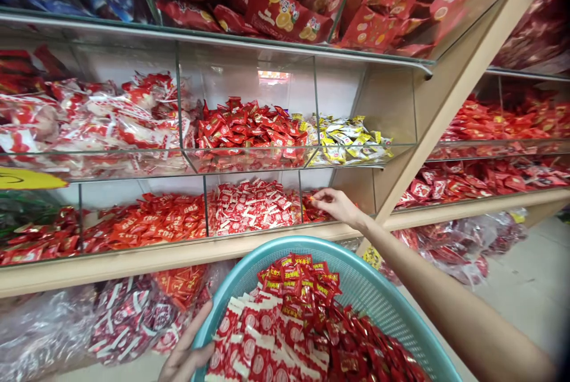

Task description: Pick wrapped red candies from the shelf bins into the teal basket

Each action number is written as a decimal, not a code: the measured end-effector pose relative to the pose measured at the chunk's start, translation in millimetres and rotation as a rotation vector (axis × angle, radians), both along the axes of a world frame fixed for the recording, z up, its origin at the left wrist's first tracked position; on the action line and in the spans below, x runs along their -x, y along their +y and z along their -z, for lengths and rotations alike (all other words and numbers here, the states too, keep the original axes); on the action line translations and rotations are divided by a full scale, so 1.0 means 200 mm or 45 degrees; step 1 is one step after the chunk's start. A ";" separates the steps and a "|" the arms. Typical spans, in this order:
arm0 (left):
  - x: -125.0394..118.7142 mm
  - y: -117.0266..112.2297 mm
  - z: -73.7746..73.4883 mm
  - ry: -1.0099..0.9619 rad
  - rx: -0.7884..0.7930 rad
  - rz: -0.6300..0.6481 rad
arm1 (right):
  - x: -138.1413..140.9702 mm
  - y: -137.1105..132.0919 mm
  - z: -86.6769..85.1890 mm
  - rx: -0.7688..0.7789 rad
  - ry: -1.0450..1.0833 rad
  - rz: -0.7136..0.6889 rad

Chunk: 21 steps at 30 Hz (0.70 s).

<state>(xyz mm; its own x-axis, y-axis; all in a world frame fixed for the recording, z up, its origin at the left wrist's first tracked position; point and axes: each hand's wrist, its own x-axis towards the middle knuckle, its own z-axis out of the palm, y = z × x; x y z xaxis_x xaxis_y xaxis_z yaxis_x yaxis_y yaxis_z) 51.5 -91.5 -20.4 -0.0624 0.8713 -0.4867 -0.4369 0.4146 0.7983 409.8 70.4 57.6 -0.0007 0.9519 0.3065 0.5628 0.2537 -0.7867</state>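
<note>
Head view shows me the work at what I judge a middle stage: the teal basket (pixel 378 287) already carries red-and-white wrapped sweets (pixel 267 334), dark red sweets (pixel 363 340) and red packets with yellow lettering (pixel 291 275), yet its far wall shows bare, so I read room left. Whether sweets are going in or coming out I can't tell. On the left, the left hand (pixel 189 340) is partly curled against the basket's rim, steadying it. Over the bottom shelf, the right hand (pixel 337 205) has thumb and fingers drawn nearly together at the red sweets (pixel 319 214) in the right-hand compartment; whether anything is pinched there, I can't make out. Just beside lie more red-and-white sweets (pixel 256 207), behind a clear divider (pixel 300 198). The upper bins overhang that reach, the wooden shelf edge (pixel 133 264) fronts it, and plastic bags (pixel 129 316) crowd underneath.
</note>
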 end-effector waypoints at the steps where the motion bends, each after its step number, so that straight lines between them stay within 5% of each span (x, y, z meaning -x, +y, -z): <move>1: 0.00 0.00 0.00 0.006 -0.004 0.004 | -0.01 -0.04 -0.02 -0.015 0.059 0.022; 6: 0.00 0.00 -0.01 -0.070 0.040 0.034 | -0.02 -0.28 -0.11 -0.082 0.184 0.022; 11: -0.02 -0.01 -0.03 -0.055 -0.040 0.008 | 0.13 -0.51 -0.08 -0.055 -0.219 -0.210; 15: -0.04 -0.02 -0.04 -0.081 -0.034 -0.004 | 0.31 -0.52 0.02 -0.109 -0.632 -0.534; 21: -0.04 -0.05 -0.04 -0.179 0.017 0.059 | 0.45 -0.44 0.14 -0.180 -1.008 -0.419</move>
